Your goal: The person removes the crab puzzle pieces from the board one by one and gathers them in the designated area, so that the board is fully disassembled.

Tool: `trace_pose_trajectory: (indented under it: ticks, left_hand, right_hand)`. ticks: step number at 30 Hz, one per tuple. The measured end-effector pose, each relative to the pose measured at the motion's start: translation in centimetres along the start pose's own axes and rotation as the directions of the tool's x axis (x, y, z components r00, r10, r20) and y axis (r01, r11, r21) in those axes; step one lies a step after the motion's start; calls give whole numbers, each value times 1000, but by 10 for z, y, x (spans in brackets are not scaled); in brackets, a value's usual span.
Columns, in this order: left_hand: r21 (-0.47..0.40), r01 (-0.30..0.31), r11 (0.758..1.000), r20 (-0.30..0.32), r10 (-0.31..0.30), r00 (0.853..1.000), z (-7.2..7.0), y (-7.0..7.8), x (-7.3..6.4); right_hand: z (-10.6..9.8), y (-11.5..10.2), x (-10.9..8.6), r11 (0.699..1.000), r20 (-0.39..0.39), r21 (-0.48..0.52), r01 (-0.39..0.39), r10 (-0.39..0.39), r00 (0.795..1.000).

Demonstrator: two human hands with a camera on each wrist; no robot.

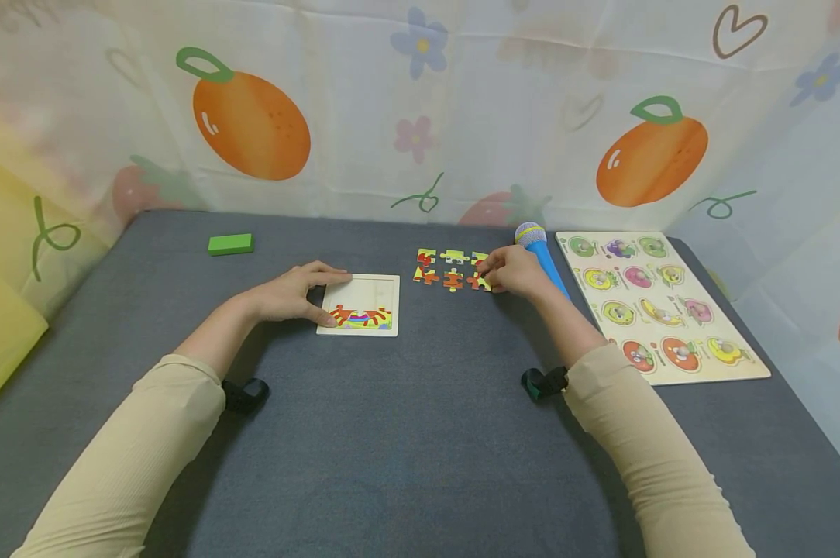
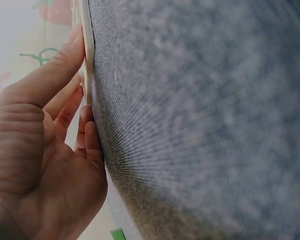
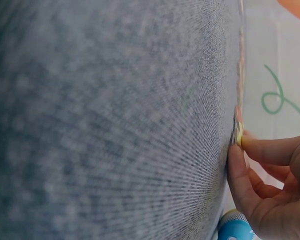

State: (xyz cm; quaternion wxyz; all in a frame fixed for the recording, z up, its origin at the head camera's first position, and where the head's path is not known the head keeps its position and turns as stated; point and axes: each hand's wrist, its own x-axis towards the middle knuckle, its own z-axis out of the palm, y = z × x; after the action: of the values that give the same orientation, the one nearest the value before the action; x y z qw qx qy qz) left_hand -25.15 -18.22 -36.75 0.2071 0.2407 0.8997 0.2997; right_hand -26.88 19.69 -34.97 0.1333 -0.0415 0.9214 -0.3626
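The wooden tray is steadied on the table by the left hand, its left end caught between thumb and fingers, and over on the right a puzzle piece is pinched by the right hand between thumb and fingertip! A picking-up step, it would seem: a lower strip of picture is laid along the tray's near edge, while bare wood is left above it. Whether the pinched piece has been raised cannot be told. What is called for next, by the look of it, is a clean lift, a carry across to the tray and a careful turn, so that tabs and notches can be matched; by a hurried press, the strip could be jolted askew.

And now the materials: pale, smooth wood in the tray, framed by a low rim! The loose pieces are flat, printed in red and yellow, cut with rounded knobs and set out in two rows just right of the tray. Beneath it all, a grey, fine-grained, cloth-like surface is seen
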Motion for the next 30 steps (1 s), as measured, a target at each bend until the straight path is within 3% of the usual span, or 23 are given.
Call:
trace_pose_trajectory:
  ticks: [30]
  left_hand:
    - [-11, -2, 1000, 0, 2, 1000, 0, 5, -3]
  right_hand:
    - [4, -5, -2, 997, -53, -77, 27, -31, 998]
